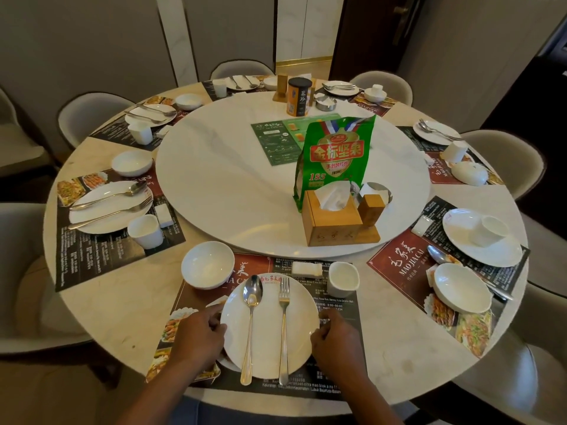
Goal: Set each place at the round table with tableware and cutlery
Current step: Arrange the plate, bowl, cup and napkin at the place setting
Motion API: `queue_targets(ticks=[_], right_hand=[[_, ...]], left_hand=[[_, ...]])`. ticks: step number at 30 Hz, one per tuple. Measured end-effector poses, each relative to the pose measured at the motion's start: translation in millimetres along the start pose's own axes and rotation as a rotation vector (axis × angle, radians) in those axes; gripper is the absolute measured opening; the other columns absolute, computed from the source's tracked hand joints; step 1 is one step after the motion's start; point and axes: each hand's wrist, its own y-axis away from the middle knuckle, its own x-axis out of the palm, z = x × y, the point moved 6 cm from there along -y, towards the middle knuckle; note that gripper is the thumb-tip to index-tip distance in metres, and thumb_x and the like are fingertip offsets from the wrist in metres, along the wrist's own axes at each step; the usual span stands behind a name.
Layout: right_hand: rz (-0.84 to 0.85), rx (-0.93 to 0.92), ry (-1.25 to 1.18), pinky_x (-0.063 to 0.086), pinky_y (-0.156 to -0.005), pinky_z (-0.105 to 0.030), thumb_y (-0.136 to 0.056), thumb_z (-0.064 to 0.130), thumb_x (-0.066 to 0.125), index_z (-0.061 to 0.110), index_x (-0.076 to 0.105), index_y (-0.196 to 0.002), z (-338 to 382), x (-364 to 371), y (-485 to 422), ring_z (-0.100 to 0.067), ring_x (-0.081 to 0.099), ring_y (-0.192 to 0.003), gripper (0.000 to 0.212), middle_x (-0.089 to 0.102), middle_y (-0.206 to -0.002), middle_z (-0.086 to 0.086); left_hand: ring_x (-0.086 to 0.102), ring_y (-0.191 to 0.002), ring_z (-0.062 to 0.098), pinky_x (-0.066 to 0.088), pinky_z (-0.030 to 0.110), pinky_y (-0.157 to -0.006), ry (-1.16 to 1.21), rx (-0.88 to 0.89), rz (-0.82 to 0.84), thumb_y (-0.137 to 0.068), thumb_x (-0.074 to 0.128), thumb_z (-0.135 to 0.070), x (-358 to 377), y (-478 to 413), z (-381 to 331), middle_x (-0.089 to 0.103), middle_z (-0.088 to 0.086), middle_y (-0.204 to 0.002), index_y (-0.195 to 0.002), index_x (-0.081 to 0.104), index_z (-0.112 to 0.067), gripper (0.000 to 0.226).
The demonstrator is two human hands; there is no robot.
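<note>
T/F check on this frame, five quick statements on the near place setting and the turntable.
1. Both hands grip the near plate by its rim. True: left hand, right hand.
2. The spoon lies right of the fork. False: spoon left, fork right.
3. The bowl sits on the plate. False: it stands beyond the plate's left, on the mat.
4. A green bag stands behind the tissue box. True.
5. The cup lies on its side. False: upright.
</note>
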Motion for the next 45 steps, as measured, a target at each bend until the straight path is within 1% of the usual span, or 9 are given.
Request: queue_targets(ticks=[3, 12, 17, 23, 27, 30, 35, 41, 45], right_hand=[[0.008, -0.017, -0.009, 0.056, -0.087, -0.027, -0.093, 0.023, 0.064, 0.024, 0.054, -0.129, -1, 1, 1, -0.009, 0.065, -0.094, 0.037, 0.069, -0.103, 0.005], [0.008, 0.020, -0.038, 0.058, -0.086, -0.032, -0.093, 0.023, 0.063, 0.024, 0.053, -0.130, -2, 6, 5, -0.013, 0.066, -0.093, 0.038, 0.069, -0.101, 0.002], [-0.004, 0.066, -0.065, 0.057, -0.088, -0.034, -0.094, 0.022, 0.063, 0.025, 0.052, -0.129, -5, 9, 8, -0.012, 0.065, -0.094, 0.037, 0.067, -0.101, 0.003], [-0.022, 0.086, -0.075, 0.057, -0.089, -0.036, -0.093, 0.021, 0.064, 0.025, 0.053, -0.128, -5, 11, 10, -0.013, 0.064, -0.096, 0.036, 0.067, -0.102, 0.003], [-0.003, 0.077, -0.084, 0.056, -0.084, -0.029, -0.095, 0.022, 0.061, 0.026, 0.053, -0.126, -4, 9, 12, -0.009, 0.063, -0.090, 0.032, 0.064, -0.095, 0.007], [0.031, 0.067, -0.091, 0.054, -0.080, -0.024, -0.095, 0.028, 0.062, 0.031, 0.054, -0.121, -8, 4, 18, -0.005, 0.062, -0.086, 0.028, 0.064, -0.092, 0.011], [0.093, 0.098, -0.074, 0.050, -0.072, -0.015, -0.095, 0.030, 0.060, 0.034, 0.058, -0.106, -35, -27, 36, -0.002, 0.063, -0.085, 0.012, 0.063, -0.097, 0.012], [-0.013, 0.167, 0.059, 0.045, -0.070, -0.014, -0.091, 0.029, 0.063, 0.030, 0.064, -0.107, -85, -105, 45, -0.001, 0.057, -0.082, 0.016, 0.062, -0.094, 0.012], [-0.102, 0.183, 0.072, 0.045, -0.068, -0.015, -0.091, 0.031, 0.062, 0.032, 0.065, -0.104, -113, -162, 26, -0.004, 0.059, -0.087, 0.014, 0.064, -0.103, 0.009]], left_hand=[[0.055, -0.082, 0.006, 0.039, 0.012, -0.060, 0.012, 0.003, -0.003, -0.091, 0.063, -0.011, 2, 3, 1, 0.062, -0.008, -0.093, -0.128, 0.061, -0.028, 0.041], [0.054, -0.074, 0.003, 0.040, 0.016, -0.061, -0.015, 0.029, 0.003, -0.092, 0.062, -0.012, 0, 2, 1, 0.059, -0.013, -0.082, -0.129, 0.061, -0.027, 0.040], [0.057, -0.082, 0.008, 0.044, 0.023, -0.072, -0.032, 0.045, 0.029, -0.091, 0.063, -0.012, 0, -3, 1, 0.064, -0.007, -0.087, -0.124, 0.064, -0.027, 0.036], [0.059, -0.086, 0.010, 0.046, 0.023, -0.072, -0.034, 0.051, 0.045, -0.091, 0.063, -0.014, 0, -7, 5, 0.064, -0.008, -0.090, -0.124, 0.064, -0.030, 0.036], [0.056, -0.079, 0.005, 0.039, 0.015, -0.061, -0.031, 0.049, 0.035, -0.091, 0.063, -0.016, -1, -7, 9, 0.065, -0.007, -0.090, -0.126, 0.062, -0.027, 0.037], [0.057, -0.077, 0.009, 0.043, 0.020, -0.064, -0.001, 0.059, -0.054, -0.091, 0.064, -0.017, -8, -1, 4, 0.070, 0.000, -0.096, -0.122, 0.064, -0.020, 0.031], [0.062, -0.084, 0.016, 0.055, 0.032, -0.073, 0.057, 0.205, -0.133, -0.089, 0.064, -0.011, -4, 18, -31, 0.068, 0.002, -0.102, -0.112, 0.067, -0.021, 0.026], [0.058, -0.070, 0.004, 0.045, 0.021, -0.064, 0.043, 0.352, -0.008, -0.089, 0.064, -0.015, 28, 49, -88, 0.065, -0.007, -0.087, -0.106, 0.069, -0.027, 0.021], [0.060, -0.071, 0.002, 0.046, 0.019, -0.064, 0.038, 0.455, 0.050, -0.089, 0.064, -0.018, 56, 61, -128, 0.067, -0.012, -0.090, -0.101, 0.068, -0.034, 0.020]])
